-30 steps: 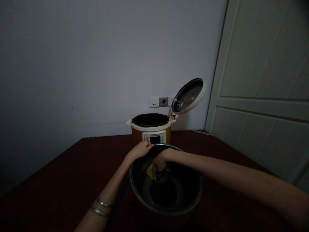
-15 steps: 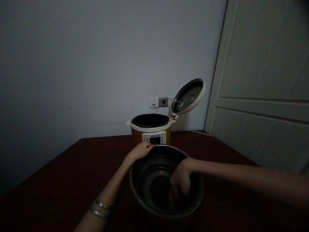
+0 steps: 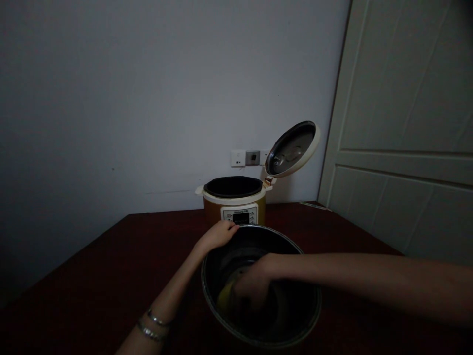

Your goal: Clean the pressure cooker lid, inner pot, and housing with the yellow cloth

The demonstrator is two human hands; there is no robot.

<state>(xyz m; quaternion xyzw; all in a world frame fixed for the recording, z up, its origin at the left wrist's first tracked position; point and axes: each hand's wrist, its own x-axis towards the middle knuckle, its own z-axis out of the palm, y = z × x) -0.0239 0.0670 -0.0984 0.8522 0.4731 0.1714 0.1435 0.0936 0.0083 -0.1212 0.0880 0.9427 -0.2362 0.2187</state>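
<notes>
A round, dark inner pot (image 3: 286,234) with a pale metal rim is tilted so that its mouth faces me. My left hand (image 3: 219,233) grips its far left rim, fingers closed over the edge. Deep inside the pot is my right hand (image 3: 254,283), bent down and blurred. Under its fingers, against the pot's lower left inside, a yellow sponge-like piece (image 3: 224,296) shows in part; its exact kind is too dark to tell. Behind the pot stands a gold and white electric cooker (image 3: 209,202), its lid (image 3: 291,150) raised to the right.
All this is on a dark red table (image 3: 148,256) that meets a pale wall (image 3: 148,98). Wall sockets (image 3: 238,158) sit behind the cooker. A white panelled door (image 3: 391,108) rises on the right. The light is dim.
My right hand has swept from the pot's right side to its lower left, carrying the yellow piece along. My left hand keeps its grip on the rim. The view has shifted slightly.
</notes>
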